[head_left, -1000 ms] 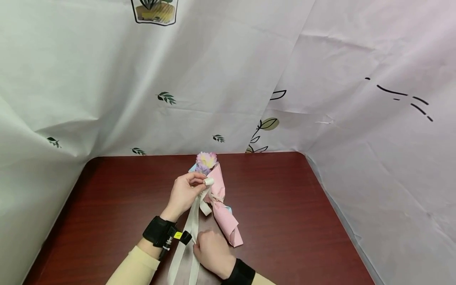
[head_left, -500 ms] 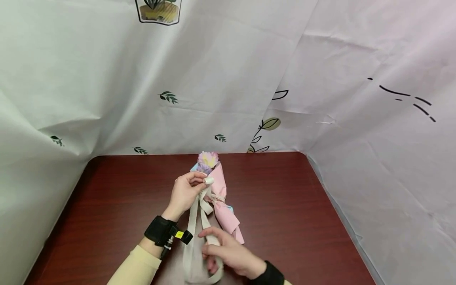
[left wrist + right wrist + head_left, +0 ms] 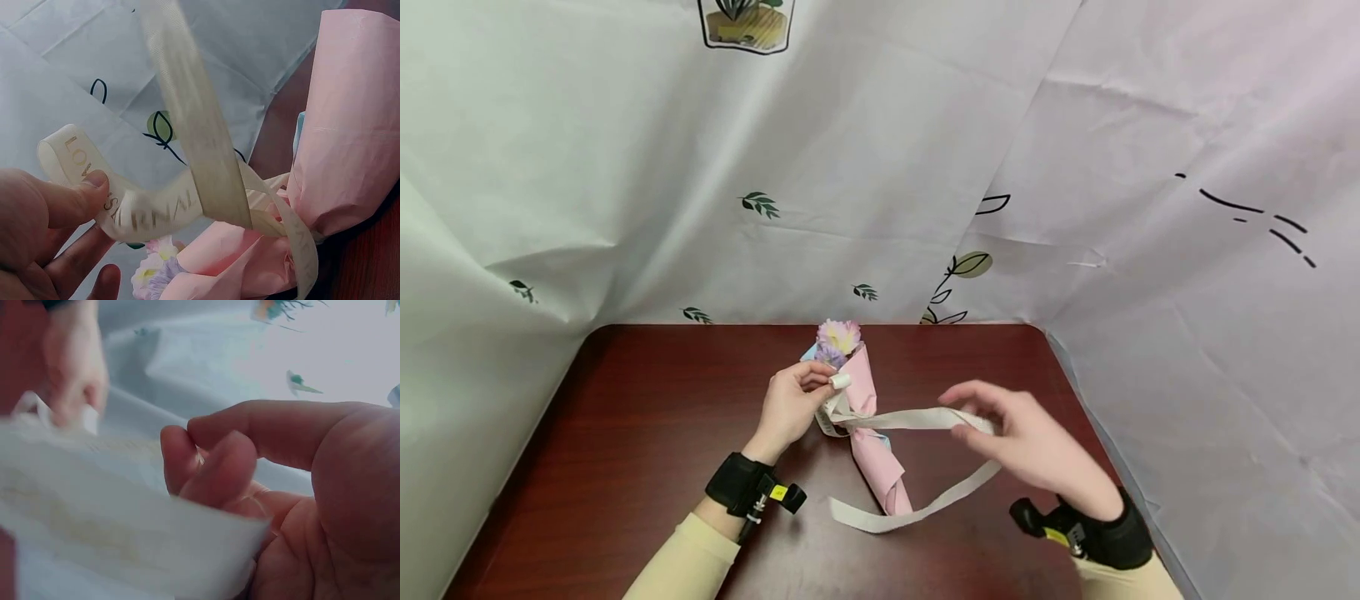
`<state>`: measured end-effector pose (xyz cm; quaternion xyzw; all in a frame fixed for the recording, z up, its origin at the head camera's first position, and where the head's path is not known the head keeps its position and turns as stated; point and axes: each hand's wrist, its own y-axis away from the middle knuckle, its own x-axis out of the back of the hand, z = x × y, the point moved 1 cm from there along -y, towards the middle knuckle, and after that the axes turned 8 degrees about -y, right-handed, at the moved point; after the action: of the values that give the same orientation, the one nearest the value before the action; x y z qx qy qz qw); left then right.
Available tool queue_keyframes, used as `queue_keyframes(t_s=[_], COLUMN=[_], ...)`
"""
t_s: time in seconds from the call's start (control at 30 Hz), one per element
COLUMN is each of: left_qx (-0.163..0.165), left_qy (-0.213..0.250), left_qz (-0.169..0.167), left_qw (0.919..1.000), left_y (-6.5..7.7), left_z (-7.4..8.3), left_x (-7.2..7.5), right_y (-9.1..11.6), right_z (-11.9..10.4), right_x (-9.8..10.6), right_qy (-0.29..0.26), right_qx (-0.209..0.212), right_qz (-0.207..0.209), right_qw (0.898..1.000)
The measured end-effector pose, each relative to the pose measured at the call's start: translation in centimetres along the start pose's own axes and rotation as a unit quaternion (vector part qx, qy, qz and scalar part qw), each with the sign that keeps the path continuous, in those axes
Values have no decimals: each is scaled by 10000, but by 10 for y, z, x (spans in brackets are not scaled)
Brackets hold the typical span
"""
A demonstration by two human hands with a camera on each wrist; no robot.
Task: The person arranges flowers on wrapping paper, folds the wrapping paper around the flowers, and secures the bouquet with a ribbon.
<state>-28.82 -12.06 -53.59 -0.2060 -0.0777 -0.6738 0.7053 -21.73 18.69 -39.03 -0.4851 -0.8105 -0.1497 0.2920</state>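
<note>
A small bouquet in pink wrapping paper [image 3: 877,471] lies on the table, its pink, yellow and purple flowers [image 3: 838,336] toward the far edge. Around its narrow middle runs a cream ribbon [image 3: 910,419]. My left hand [image 3: 790,408] pinches a loop of this ribbon beside the flowers; gold lettering shows on the loop [image 3: 156,215] in the left wrist view. To the right, my right hand [image 3: 1030,433] holds the ribbon's long tail, which stretches level from the bouquet and then hangs back in a curve. In the right wrist view the ribbon crosses the curled fingers [image 3: 225,469], partly hiding them.
The dark red wooden table [image 3: 662,400] has rounded far corners. Pale printed cloth [image 3: 865,150] hangs behind it and along both sides. A black camera strap [image 3: 737,485] is on the left wrist, another [image 3: 1108,533] on the right.
My right hand has moved from below the bouquet out to the right and up, drawing the ribbon's tail across the wrapping. My left hand keeps its pinch in about the same place.
</note>
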Motion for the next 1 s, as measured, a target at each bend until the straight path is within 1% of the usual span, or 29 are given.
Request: queue_keyframes(t_s=[0.07, 0.13, 0.2, 0.23, 0.3, 0.37, 0.43, 0.5, 0.57, 0.6, 0.67, 0.7, 0.73, 0.77, 0.8, 0.87, 0.93, 1.0], left_qx=[-23, -32, -30, -36, -35, -39, -52, -68, -90, -112, -149, -169, -191, -203, -211, -188, -136, -82], left_qy=[-5, 3, 23, 31, 53, 62, 77, 81, 82, 95, 88, 88, 103, 110, 108, 104, 122, 134], left_qz=[2, -4, -2, 0, -1, -9, -22, -58, -90, -106, -129, -127, -120, -112, -107, -122, -169, -209], left_qw=[10000, 10000, 10000, 10000, 10000, 10000, 10000, 9999, 9999, 9998, 9998, 9997, 9997, 9997, 9997, 9997, 9997, 9997], left_y=[0, 0, 0, 0, 0, 1, 1, 3, 4, 4, 5, 5, 6, 6, 6, 7, 7, 8], left_z=[1, 1, 2, 2, 3, 3, 4, 5, 6, 6, 8, 8, 9, 10, 10, 10, 9, 8], left_x=[0, -1, -1, -1, -1, -1, -1, -2, -3, -3, -4, -4, -4, -4, -4, -4, -4, -5], right_y=[-2, -5, -9, -11, -17, -28, -41, -52, -60, -63, -67, -70, -73, -77, -81, -89, -96, -101], right_z=[-7, -14, -20, -23, -26, -22, -8, 13, 36, 47, 66, 75, 83, 90, 97, 110, 122, 131], right_x=[13, 23, 31, 34, 38, 39, 32, 16, -8, -21, -47, -58, -67, -75, -82, -92, -98, -102], right_qy=[190, 551, 974, 1215, 1742, 2106, 2438, 2756, 2936, 2946, 2774, 2605, 2382, 2076, 1807, 1176, 652, 318], right_qx=[27, 122, 219, 266, 380, 460, 317, 89, -139, -201, -114, -33, 133, 294, 411, 478, 421, 209], right_qz=[170, 349, 563, 689, 953, 1144, 1062, 664, 176, -65, -409, -478, -559, -665, -790, -1056, -1311, -1527], right_qw=[9997, 9978, 9934, 9898, 9793, 9698, 9635, 9589, 9557, 9554, 9598, 9643, 9695, 9755, 9795, 9863, 9883, 9875])
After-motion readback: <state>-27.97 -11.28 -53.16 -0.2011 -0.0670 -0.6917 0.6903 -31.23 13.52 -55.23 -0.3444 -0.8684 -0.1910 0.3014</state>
